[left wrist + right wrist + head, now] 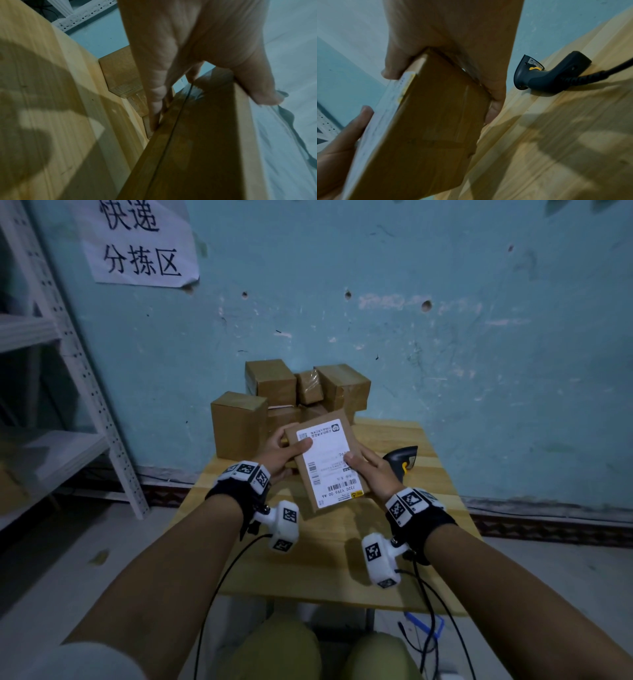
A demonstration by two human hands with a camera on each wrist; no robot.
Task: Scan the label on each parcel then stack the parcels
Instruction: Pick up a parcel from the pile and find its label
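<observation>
A flat brown cardboard parcel (pixel 325 460) with a white shipping label (pixel 334 455) on its top face is held above the wooden table (pixel 342 559), tilted toward me. My left hand (pixel 281 453) grips its left edge, thumb on the label and fingers underneath. My right hand (pixel 371 470) grips the right edge the same way. In the left wrist view the parcel (pixel 197 142) shows its side and my left hand (pixel 188 60) wraps it. In the right wrist view the parcel (pixel 426 128) shows its underside, held by my right hand (pixel 453 47). A dark barcode scanner (pixel 404 460) (pixel 551 73) lies on the table to the right.
Several brown cardboard boxes (pixel 294 395) are piled at the table's far edge against the blue wall, with a taller box (pixel 238 424) at the left. A white metal shelf rack (pixel 68 378) stands on the left. Cables (pixel 428 611) hang from my wrists.
</observation>
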